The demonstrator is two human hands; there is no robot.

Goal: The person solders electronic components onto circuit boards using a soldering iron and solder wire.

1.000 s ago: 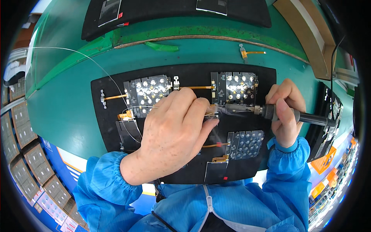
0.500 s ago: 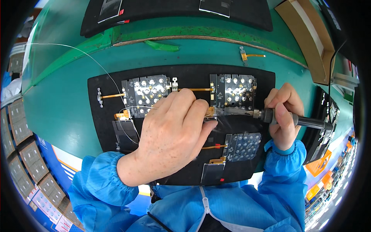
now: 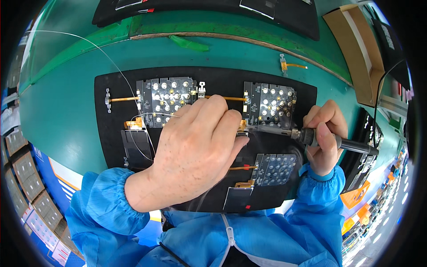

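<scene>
My right hand (image 3: 328, 140) grips a soldering iron (image 3: 307, 136) by its handle. The iron's tip points left and meets an orange flex connector (image 3: 243, 125) at the lower left corner of the upper right circuit board (image 3: 276, 104). Close to that tip, my left hand (image 3: 189, 153) is closed, its fingers bent downward. A thin solder wire (image 3: 111, 62) loops in from the left and runs under this hand; the fingertips' grip on it is partly hidden. Faint smoke drifts below the iron.
Beneath the work lies a black foam pad (image 3: 113, 153) on a green table. It also carries an upper left board (image 3: 171, 95), a lower right board (image 3: 278, 169) and small dark screens (image 3: 238, 199). One loose flex piece (image 3: 284, 66) lies beyond; a cardboard box (image 3: 356, 49) stands far right.
The whole view has shifted slightly. Both hands keep nearly the same pose, with the iron's tip still at the orange flex connector.
</scene>
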